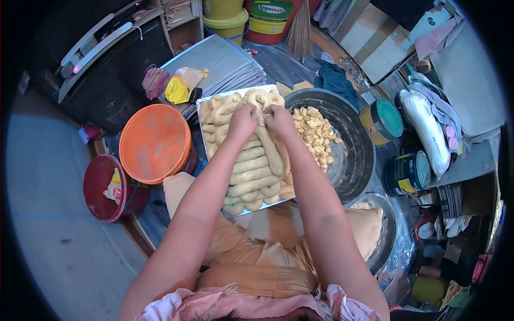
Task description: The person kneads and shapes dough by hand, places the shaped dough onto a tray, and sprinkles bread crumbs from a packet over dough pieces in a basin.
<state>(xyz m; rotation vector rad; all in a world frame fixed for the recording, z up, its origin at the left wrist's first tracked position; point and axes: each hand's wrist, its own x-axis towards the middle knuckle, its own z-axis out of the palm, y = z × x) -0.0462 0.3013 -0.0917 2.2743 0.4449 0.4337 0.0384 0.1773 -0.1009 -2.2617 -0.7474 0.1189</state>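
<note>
- Nearest us, the pink top (pixel 235 306) and tan trousers (pixel 257 273), both bare arms stretching forward over the lap.
- At the near right, a metal bowl (pixel 389 227) peeks out beside the knee, partly covered by it.
- Just ahead, the white tray (pixel 199 107), loaded edge to edge: pale dough ropes (pixel 250 176) lying crosswise in close rows, one against the next, more coils heaped toward the far end.
- And here's the action, over the tray's far half! The left hand (pixel 244 120) has its fingers curled in, pinching the upper part of a dough strip (pixel 272 155).
- The right hand (pixel 279 122) is right beside it, also gripping that strip; its loose length trails nearer, over the rows.
- Right of the tray, a big dark basin (pixel 360 144), small dough pieces (pixel 311 128) piled on its left side.
- Over on the left, a maroon bucket (pixel 92 195), and just beyond it an orange lid (pixel 155 143) on a bucket.
- Farther right, a tub with a green lid (pixel 390 119) stands just beside the basin.
- Beyond the tray, a stack of metal sheets (pixel 217 61) with a yellow-and-clear bag (pixel 184 84) on its left.
- Farthest back, a yellow bucket (pixel 225 27), a red bucket (pixel 267 37) and a straw broom (pixel 300 35).
</note>
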